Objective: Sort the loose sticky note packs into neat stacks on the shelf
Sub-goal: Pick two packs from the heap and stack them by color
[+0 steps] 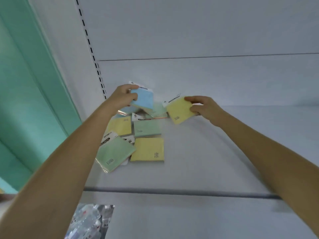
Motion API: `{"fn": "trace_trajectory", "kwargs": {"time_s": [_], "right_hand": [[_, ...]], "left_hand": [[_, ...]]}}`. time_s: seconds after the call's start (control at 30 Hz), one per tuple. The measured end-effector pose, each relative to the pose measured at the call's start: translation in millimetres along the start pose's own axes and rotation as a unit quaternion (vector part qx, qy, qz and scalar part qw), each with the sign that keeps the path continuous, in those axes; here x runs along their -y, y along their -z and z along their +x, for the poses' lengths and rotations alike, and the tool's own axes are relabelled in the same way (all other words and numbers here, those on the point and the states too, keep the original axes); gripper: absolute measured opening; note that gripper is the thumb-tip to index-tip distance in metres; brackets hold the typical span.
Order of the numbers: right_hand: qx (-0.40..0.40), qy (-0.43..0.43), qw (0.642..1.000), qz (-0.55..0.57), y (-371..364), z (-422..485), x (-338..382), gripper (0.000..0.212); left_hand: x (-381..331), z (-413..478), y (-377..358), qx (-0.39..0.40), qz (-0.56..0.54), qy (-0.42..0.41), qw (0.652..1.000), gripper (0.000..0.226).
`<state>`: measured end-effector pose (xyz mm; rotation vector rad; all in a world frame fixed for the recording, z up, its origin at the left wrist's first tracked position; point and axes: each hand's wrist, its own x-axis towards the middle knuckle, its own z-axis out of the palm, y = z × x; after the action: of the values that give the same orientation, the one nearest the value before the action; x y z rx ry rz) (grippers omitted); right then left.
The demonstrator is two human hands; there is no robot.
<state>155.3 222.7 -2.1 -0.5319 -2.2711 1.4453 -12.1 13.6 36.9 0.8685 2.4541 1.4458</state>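
Several sticky note packs lie in a loose pile on the white shelf (215, 152), near its left end. My left hand (123, 95) grips a blue pack (144, 99) lifted above the back of the pile. Just right of the pile, my right hand (205, 107) holds a yellow pack (179, 110) by its right edge, tilted. On the shelf lie a green pack (114, 153) at the front left, a yellow pack (148, 150) beside it, a green pack (147, 128) and a yellow pack (120, 125) behind them. More packs are partly hidden under the blue one.
The shelf's white back panel (207, 31) rises behind, with a slotted upright (96, 66) at its left. A mint-green wall (25, 100) stands at the far left. A crinkled clear plastic bag (91, 221) lies on the lower shelf below the front edge (172, 192).
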Motion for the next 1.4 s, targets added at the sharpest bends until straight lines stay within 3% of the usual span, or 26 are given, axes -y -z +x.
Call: {"fn": "trace_trajectory", "kwargs": {"time_s": [0.13,0.37,0.63,0.83,1.0,1.13,1.27,1.4], "right_hand": [[-0.077,-0.012,0.996,0.052,46,-28,-18,0.044],[-0.176,-0.051,0.982,0.046,172,-97,-62,0.044],[-0.23,-0.079,0.97,0.009,338,-201,-131,0.044],[-0.242,-0.087,0.966,-0.035,409,-233,-162,0.045],[-0.214,-0.061,0.972,-0.074,443,-217,-175,0.049],[-0.205,-0.041,0.974,-0.086,465,-192,-183,0.05],[-0.211,-0.017,0.975,-0.06,487,-166,-178,0.049],[-0.243,0.009,0.97,-0.001,514,-140,-176,0.048]], "left_hand": [[-23,-4,-45,0.052,-0.015,-0.047,0.997,0.05],[-86,-22,-173,0.155,-0.066,-0.08,0.982,0.054],[-187,-69,-360,0.177,-0.106,-0.085,0.975,0.055],[-235,-84,-456,0.184,-0.107,-0.071,0.974,0.055],[-259,-67,-502,0.181,-0.06,-0.077,0.979,0.058],[-272,-52,-525,0.182,0.044,-0.098,0.977,0.057],[-274,-39,-531,0.205,0.179,-0.084,0.959,0.072],[-266,-25,-536,0.189,0.25,-0.059,0.948,0.074]]}}
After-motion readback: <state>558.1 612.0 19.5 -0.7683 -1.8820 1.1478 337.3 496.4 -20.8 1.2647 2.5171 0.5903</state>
